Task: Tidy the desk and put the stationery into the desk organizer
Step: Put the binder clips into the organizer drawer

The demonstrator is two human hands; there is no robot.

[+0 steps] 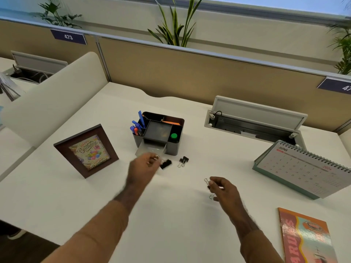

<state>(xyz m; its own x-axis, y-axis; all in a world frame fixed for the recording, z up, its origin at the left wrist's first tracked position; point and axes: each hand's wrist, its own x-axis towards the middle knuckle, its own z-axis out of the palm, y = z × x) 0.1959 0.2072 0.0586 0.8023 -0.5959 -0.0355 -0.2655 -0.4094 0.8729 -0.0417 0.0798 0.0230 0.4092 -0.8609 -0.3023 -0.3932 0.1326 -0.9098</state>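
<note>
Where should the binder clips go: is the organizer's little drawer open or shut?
Open. The drawer is pulled out from the front of the desk organizer toward the left hand, its pale tray exposed.

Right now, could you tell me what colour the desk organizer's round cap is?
Green cap, seen in the head view.

A white desk (pixel 171 215) carries a grey organizer (pixel 173 147) near its middle, its small drawer (pixel 150 151) pulled open. Left of it stands a framed birthday card (pixel 86 150). Just in front lie two black binder clips (pixel 183 161). To the right stand a June calendar (pixel 303 169) and, nearer, a colourful booklet (pixel 305 238). An open cable hatch (pixel 254 118) sits at the back.
</note>
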